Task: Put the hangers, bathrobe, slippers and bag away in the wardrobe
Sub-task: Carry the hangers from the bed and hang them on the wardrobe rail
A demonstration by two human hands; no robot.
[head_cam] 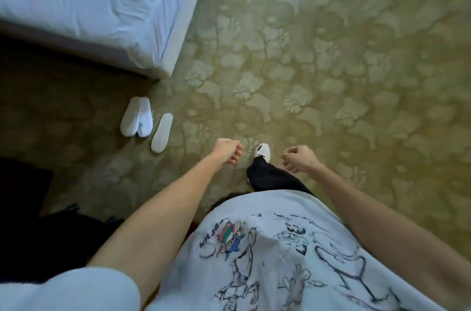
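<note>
White slippers lie on the patterned carpet near the corner of the bed: a pair side by side point(137, 117) and a single one point(162, 133) just to their right, soles up or flat. My left hand point(227, 151) hangs loosely curled over the carpet, to the right of the slippers and apart from them. My right hand point(299, 158) is also loosely curled and holds nothing. No hangers, bathrobe, bag or wardrobe are in view.
A bed with a white sheet point(102, 5) fills the upper left, its corner near the slippers. A dark object point(38, 221) lies at the lower left. My foot in a white shoe point(263, 151) steps between my hands. Green floral carpet point(331, 56) spreads to the right.
</note>
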